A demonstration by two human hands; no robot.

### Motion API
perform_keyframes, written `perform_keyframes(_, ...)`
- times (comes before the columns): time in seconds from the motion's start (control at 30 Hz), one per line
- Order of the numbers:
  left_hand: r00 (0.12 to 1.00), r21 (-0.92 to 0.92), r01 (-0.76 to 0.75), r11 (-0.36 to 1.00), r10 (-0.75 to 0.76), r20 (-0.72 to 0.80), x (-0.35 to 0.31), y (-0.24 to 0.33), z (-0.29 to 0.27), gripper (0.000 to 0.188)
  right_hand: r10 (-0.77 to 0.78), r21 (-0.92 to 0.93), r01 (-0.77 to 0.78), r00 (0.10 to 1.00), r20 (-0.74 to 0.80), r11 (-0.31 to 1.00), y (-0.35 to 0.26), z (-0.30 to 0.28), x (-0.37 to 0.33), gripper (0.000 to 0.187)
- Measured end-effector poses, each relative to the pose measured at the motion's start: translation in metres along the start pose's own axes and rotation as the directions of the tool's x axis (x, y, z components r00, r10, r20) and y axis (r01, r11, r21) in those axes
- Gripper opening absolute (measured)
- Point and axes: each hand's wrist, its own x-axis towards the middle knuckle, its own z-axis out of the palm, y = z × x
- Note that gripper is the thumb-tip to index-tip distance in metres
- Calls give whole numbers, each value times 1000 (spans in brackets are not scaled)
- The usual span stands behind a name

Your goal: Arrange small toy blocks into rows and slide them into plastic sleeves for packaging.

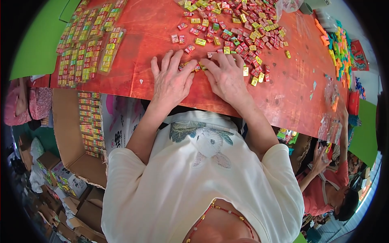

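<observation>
My left hand (172,79) lies on the red tabletop with its fingers spread. Its index finger touches a short row of small red and yellow boxes (189,65). Facing it, my right hand (227,79) has its fingers bent down, its thumb and index finger closed at the right end of that row, on a small yellow box (202,67). The fingers hide part of the row. Beyond both hands spreads a loose heap of small red, yellow and green boxes (247,32). A single red box (189,49) lies just ahead of my left fingertips.
Filled clear trays (87,52) of small boxes lie at the far left of the red table (133,48). Below the edge stands a cardboard carton (67,125) holding more. Orange and green pieces (340,48) are piled at the right, where another person (328,182) works.
</observation>
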Motion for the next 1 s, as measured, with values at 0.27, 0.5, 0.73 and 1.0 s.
perform_keyframes(0.27, 999, -36, 37, 999, -36, 19, -2, 2, -7, 49, 37, -177, -45, 998, -49, 983, 16, 0, 8, 20)
perform_keyframes(0.5, 984, -104, 176, 979, -177, 0, -16, -10, -38, 57, 88, -65, -96, 989, -115, 993, 4, -1, 0, 13)
perform_keyframes(0.73, 963, 136, 193, 972, -215, 165, -27, -7, -50, 60, 172, 36, -169, 977, -128, 985, 24, -14, -19, 27)
perform_keyframes(1.0, 982, 183, 128, 975, -150, 114, -33, -3, -26, 65, 469, -320, -559, 824, -319, 765, 143, -71, -109, 42)
